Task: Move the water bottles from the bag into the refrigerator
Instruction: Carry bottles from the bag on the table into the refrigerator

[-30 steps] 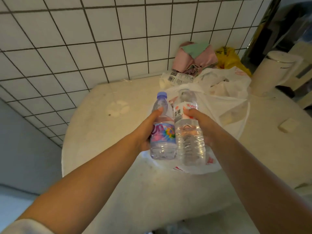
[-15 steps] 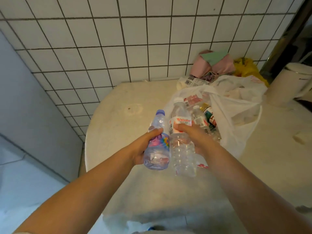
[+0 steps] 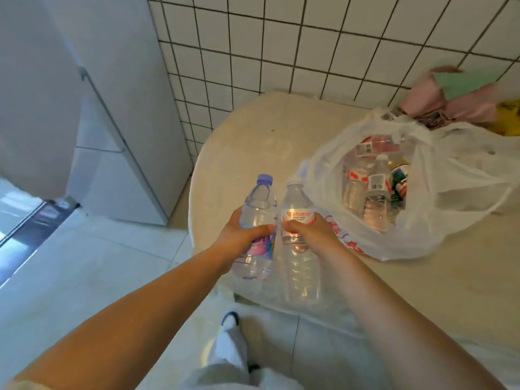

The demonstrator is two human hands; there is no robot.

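My left hand (image 3: 241,234) grips a clear bottle with a purple cap (image 3: 258,209) and a colourful label. My right hand (image 3: 312,230) grips a taller clear bottle with a white cap (image 3: 298,266) and a red-lettered label. Both bottles are held side by side over the table's front-left edge. To the right, the white plastic bag (image 3: 374,240) lies open on the table, with more bottles (image 3: 375,201) and packets inside. The white refrigerator (image 3: 112,114) stands at the left, its doors closed.
A round beige table (image 3: 253,136) stands against the white tiled wall (image 3: 309,46). Pink and green cloth (image 3: 461,94) and a yellow bag (image 3: 508,114) lie at the table's back right. A pale tiled floor (image 3: 84,263) spreads below, with my light trouser leg and shoe (image 3: 229,342).
The view has swung left and down, bringing the refrigerator into sight. Both hands have carried their bottles away from the bag toward the table's left edge.
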